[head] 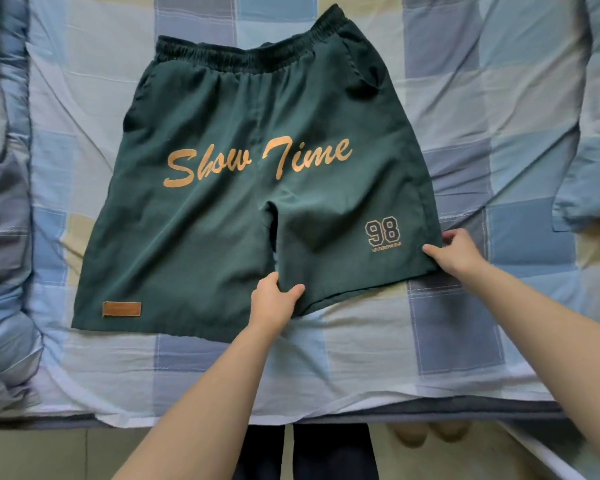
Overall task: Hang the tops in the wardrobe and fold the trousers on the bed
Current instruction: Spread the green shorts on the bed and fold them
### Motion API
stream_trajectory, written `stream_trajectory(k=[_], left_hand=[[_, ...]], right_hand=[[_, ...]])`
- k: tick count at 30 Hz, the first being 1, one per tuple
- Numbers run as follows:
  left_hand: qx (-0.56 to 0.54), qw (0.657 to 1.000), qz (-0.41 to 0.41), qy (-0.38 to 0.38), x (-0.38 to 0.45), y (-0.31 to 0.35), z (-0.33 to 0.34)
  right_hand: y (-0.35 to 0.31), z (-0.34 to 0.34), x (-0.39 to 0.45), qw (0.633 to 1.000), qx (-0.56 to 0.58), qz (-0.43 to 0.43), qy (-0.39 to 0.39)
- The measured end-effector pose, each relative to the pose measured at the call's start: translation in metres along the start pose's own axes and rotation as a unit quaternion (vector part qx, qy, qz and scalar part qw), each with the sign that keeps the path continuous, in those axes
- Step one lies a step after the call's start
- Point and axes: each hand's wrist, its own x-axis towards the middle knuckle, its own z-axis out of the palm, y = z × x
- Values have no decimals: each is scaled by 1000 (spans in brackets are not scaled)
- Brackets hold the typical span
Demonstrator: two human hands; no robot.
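Here, green shorts [243, 202] lie spread flat on a checked bedsheet [465, 133], waistband toward 12 o'clock and leg hems toward 6. Orange script reading "Show Time" crosses the middle, a "98" print sits on the leg toward 4 o'clock, and a small brown patch [121, 309] sits near the hem toward 7 o'clock; the fine line of lettering under the 98 is too small to read.

The left hand [274, 299] pinches the hem of the 4 o'clock leg at its inner corner, thumb on top of the cloth, the other fingers tucked under and hidden. The right hand [459, 252] grips the outer corner of the same leg, at 3 o'clock from the left hand; its thumb lies on the fabric and its fingers curl around the edge, their tips out of sight. Between the 2 hands the hem lifts slightly off the sheet.

A bunched quilt [4, 202] runs along the 9 o'clock side, cut off by the frame edge. A pillow [589, 150] at 3 o'clock is likewise only partly in view. At 6 o'clock, below the mattress edge, dark trouser legs [309, 452] show between the forearms, and a blurred shape beside them, toward 5 o'clock, cannot be made out.
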Motion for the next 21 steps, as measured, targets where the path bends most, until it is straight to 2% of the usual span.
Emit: stream_trajectory(k=[1,3,5,6,7,9,11,13,15,16,18,19,21], left_hand=[[-43,999,-19,-12,-4,-1,1],[-153,982,-69,-83,-17,-10,-3],[-188,965,-126,-136,-30,-26,-10],[-159,968,-143,-128,-37,-32,-12],[-96,979,-145,-106,-42,-37,-13],[101,984,-135,-60,-47,-39,-15],[278,956,-96,-5,-52,-26,-10],[340,937,-29,70,-56,-7,2],[271,954,41,121,-57,16,18],[210,970,59,104,-55,30,27],[86,996,37,-11,-51,61,44],[12,996,6,-86,-50,75,51],[-113,976,-65,-176,-48,96,61]], right_hand=[[3,-7,-1,999,26,-13,-28],[13,-18,-8,988,103,-21,-109],[29,-29,-18,962,200,19,-187],[39,-36,-22,957,200,28,-207],[52,-42,-25,966,153,19,-208],[76,-49,-25,982,34,-17,-185],[88,-52,-23,985,-6,-23,-170],[86,-49,-20,988,-29,-40,-146],[72,-41,-25,991,-65,-81,-86],[64,-35,-34,990,-67,-109,-57],[45,-23,-62,981,-49,-182,-41],[36,-17,-77,967,-43,-243,-66],[22,-10,-101,902,-71,-392,-169]])
